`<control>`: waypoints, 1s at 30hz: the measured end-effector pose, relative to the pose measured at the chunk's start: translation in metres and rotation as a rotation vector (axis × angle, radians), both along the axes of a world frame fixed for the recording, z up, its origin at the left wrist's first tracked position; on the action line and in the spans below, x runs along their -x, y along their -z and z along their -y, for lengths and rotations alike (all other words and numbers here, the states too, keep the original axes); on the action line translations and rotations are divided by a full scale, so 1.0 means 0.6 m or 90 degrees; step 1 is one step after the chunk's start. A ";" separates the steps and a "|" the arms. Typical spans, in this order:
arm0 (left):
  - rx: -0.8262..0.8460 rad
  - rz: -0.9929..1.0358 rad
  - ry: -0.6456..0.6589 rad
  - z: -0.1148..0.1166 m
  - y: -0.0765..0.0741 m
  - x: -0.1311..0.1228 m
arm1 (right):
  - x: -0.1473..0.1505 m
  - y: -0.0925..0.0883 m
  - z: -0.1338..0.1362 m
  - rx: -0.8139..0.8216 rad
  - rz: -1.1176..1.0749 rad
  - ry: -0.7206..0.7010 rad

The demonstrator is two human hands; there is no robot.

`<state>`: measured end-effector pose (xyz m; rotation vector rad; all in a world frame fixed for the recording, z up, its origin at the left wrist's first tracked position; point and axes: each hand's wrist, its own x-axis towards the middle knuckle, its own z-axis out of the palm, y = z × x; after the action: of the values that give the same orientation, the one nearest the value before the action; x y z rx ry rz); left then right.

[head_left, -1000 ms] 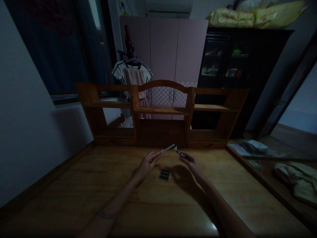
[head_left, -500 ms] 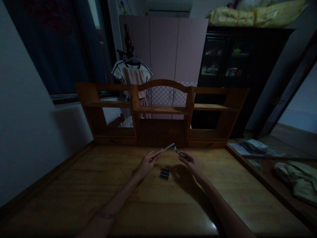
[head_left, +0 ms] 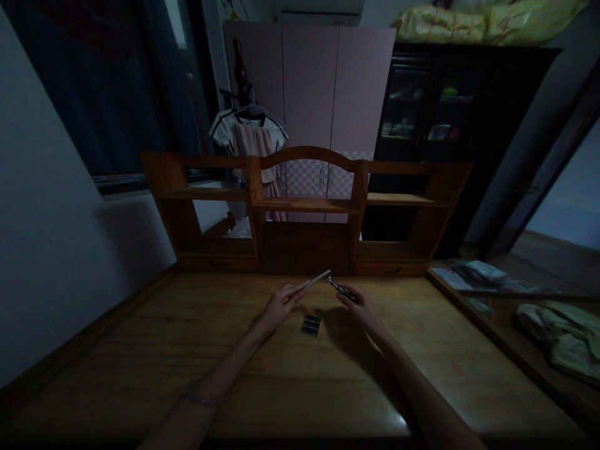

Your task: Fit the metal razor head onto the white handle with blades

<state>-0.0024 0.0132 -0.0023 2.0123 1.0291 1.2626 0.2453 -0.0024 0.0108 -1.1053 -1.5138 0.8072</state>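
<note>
My left hand [head_left: 277,306]: fingers pinching near end of pale flat strip [head_left: 313,282], holding it above desk [head_left: 140,350]. Strip's long axis running up-right from my fingertips, far end meeting tip of slim metal tool [head_left: 338,287]. Judging strip light, thin, probably bendy; gripping near end suits it. Below, between both hands: small dark pack [head_left: 310,325] lying on desk. My right hand [head_left: 362,305]: fingers clenching tool, pointing it up-left.

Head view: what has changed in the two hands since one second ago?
Nothing moved. The left hand still pinches the thin pale flat strip, the right hand the slim dark metal tool, tips meeting near the small black pack on the wooden desk.
</note>
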 end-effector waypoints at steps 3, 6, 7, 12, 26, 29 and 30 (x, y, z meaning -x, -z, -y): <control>0.010 0.007 -0.004 -0.002 0.002 0.000 | 0.000 -0.007 0.004 -0.031 0.010 0.004; 0.006 0.023 -0.015 -0.004 0.001 0.003 | -0.004 -0.007 0.004 -0.053 0.033 0.026; 0.001 0.028 -0.016 -0.004 0.000 0.003 | -0.005 -0.005 0.003 -0.057 0.047 0.034; 0.002 0.003 0.013 0.001 -0.002 0.000 | -0.007 0.008 0.001 -0.090 0.122 0.054; 0.003 -0.044 -0.002 0.005 0.001 -0.002 | -0.008 0.006 0.011 -0.134 0.287 0.123; 0.012 -0.038 -0.027 0.000 0.003 0.001 | -0.006 0.006 0.012 -0.142 0.281 0.124; 0.011 -0.035 -0.024 0.000 0.003 0.002 | -0.005 0.005 0.012 -0.145 0.280 0.125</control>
<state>-0.0036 0.0131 -0.0039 2.0340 1.1043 1.2197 0.2485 -0.0098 0.0078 -1.2868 -1.7709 0.2547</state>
